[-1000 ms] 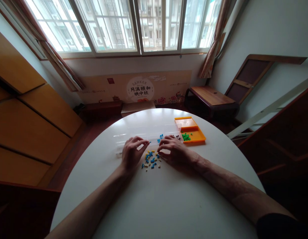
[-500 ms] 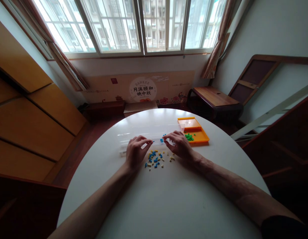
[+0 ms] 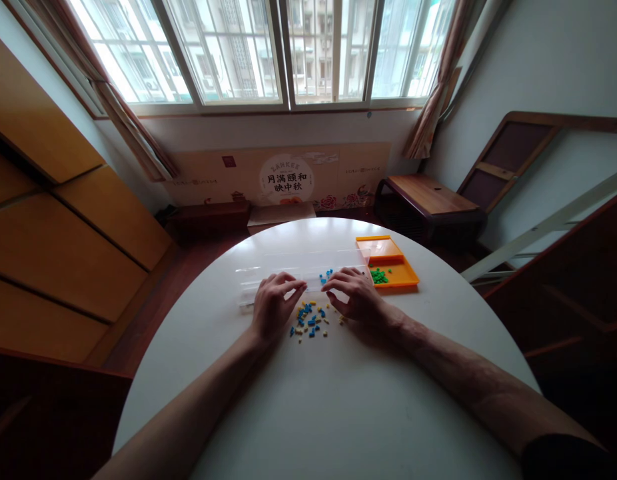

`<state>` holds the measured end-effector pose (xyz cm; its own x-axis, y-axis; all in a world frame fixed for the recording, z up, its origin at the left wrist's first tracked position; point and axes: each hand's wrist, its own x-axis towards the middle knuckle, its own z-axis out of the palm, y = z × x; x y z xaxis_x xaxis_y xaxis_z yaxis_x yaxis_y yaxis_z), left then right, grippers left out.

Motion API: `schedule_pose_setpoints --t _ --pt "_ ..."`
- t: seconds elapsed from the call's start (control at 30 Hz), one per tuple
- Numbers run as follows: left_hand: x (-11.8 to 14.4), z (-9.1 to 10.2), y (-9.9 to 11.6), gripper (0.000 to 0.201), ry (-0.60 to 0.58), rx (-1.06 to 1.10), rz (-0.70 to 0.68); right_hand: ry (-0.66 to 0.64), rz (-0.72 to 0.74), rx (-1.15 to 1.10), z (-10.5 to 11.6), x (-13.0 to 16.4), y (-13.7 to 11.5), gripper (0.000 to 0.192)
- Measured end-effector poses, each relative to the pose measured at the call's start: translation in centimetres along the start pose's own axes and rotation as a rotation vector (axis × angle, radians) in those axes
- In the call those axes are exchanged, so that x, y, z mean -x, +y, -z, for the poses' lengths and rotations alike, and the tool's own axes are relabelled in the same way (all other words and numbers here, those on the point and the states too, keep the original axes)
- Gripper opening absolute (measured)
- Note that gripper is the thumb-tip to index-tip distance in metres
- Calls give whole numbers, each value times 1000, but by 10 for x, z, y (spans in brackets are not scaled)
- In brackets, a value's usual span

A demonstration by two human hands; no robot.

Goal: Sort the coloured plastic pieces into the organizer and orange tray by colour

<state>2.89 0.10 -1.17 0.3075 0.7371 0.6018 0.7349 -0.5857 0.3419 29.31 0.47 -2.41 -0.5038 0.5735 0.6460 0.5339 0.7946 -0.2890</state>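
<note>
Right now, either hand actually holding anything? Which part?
Cannot be told. Left hand and right hand rest fingertips at the near edge of the clear tray, above the loose blue and yellow pieces; any pinched piece is too small to see.

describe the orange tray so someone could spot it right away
On the round white table under the window, look past the right hand. The orange tray lies there beside the clear plastic box; it alone is brightly coloured, with green pieces inside.

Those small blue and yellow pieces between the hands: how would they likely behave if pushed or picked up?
The blue and yellow pieces look tiny and loose on the smooth white table, so a push would probably scatter them. They likely weigh almost nothing. Their size suggests a fingertip pinch, easily fumbled.
</note>
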Motion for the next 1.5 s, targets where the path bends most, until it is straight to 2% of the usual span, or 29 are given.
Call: schedule_pose_setpoints --t 0.17,0.33,0.53,0.83,0.93,1.07,1.5 --pt "1 4 5 14 -17 36 18 -141 68 -32 7 0 -4 17" --pt "4 8 5 13 -126 140 -91 -226 100 -60 13 -1 -5 14" --pt "5 17 -4 17 -247 277 -241 -226 155 -129 12 3 1 14" --pt "2 28 -2 8 -312 254 -233 -186 141 -81 9 1 2 3" --pt "1 31 -2 9 -319 212 -232 -166 141 -53 7 2 3 10" --pt "0 35 -5 12 -353 175 -242 -161 128 -44 5 2 4 8" --pt "4 20 -3 10 -315 152 -165 -170 163 -44 5 0 5 4"
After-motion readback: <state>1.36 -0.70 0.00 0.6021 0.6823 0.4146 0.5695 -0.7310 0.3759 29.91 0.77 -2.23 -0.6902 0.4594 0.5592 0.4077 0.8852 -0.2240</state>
